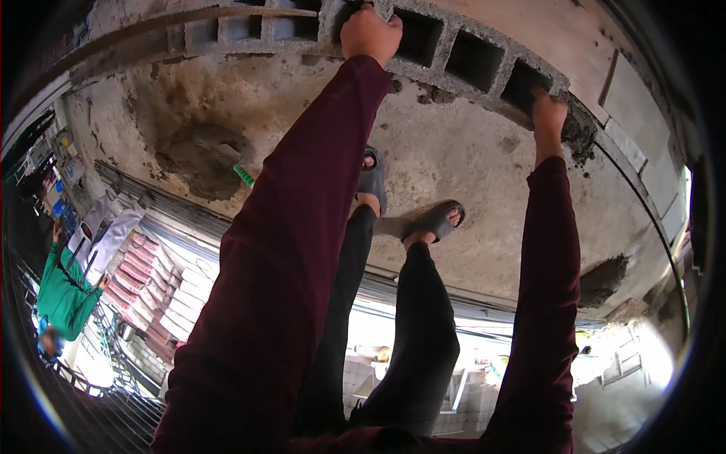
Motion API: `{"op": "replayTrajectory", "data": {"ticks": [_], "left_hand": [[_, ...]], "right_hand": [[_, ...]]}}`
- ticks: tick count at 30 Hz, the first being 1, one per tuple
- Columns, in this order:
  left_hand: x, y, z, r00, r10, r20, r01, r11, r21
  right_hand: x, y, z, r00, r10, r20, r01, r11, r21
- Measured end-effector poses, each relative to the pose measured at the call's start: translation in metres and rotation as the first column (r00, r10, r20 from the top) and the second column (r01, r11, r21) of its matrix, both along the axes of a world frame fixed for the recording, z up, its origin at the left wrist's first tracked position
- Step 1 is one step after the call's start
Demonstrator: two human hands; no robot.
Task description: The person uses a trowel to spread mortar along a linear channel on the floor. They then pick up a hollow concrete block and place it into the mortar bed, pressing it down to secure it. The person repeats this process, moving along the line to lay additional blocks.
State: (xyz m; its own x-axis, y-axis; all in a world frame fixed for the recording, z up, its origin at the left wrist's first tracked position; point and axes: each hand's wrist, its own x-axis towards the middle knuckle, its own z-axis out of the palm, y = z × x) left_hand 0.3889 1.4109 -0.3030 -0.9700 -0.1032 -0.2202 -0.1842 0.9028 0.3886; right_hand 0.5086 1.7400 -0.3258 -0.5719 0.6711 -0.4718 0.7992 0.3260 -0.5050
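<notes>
A grey hollow concrete block [447,47] lies at the far side of the floor, its open cells facing up. My left hand [370,34] is closed over its left part, fingertips hidden over the far side. At the right end, my right hand [549,113] grips the end wall, its fingers reaching into the last cell. Wet mortar [581,132] shows beside that end. More hollow blocks [249,47] continue the row to the left. Left of my left forearm, a green-handled tool [243,175] lies by a mortar pile [200,155]; its blade is hard to make out.
My feet in dark sandals [435,219] stand on the stained concrete floor [469,144]. Another mortar patch [603,278] lies at the right. A thin strip [189,17] runs along the left blocks. A person in green [64,291] is at the far left, near stacked bags [140,276].
</notes>
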Motion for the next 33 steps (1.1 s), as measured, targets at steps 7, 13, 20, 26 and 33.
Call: {"op": "replayTrajectory", "data": {"ticks": [7, 13, 20, 26, 33], "left_hand": [[-0.006, -0.013, 0.024, 0.986, -0.026, 0.165, 0.027, 1.0, -0.002], [0.004, 0.002, 0.014, 0.998, -0.036, 0.053, 0.037, 0.999, -0.02], [0.0, -0.015, -0.01, 0.992, -0.126, -0.007, 0.126, 0.992, 0.03], [-0.006, -0.017, -0.02, 0.99, -0.139, -0.011, 0.139, 0.99, 0.002], [-0.005, -0.014, -0.023, 0.982, -0.184, -0.044, 0.184, 0.983, -0.006]], "right_hand": [[-0.001, -0.006, 0.007, 0.986, 0.158, 0.054, -0.162, 0.984, 0.069], [0.004, 0.008, -0.001, 0.994, 0.109, 0.003, -0.108, 0.984, 0.14], [0.001, 0.005, -0.006, 0.95, 0.313, 0.017, -0.306, 0.915, 0.262], [0.006, 0.013, -0.021, 0.959, 0.281, -0.04, -0.266, 0.938, 0.222], [0.013, 0.005, -0.018, 0.938, 0.342, -0.06, -0.291, 0.867, 0.404]]}}
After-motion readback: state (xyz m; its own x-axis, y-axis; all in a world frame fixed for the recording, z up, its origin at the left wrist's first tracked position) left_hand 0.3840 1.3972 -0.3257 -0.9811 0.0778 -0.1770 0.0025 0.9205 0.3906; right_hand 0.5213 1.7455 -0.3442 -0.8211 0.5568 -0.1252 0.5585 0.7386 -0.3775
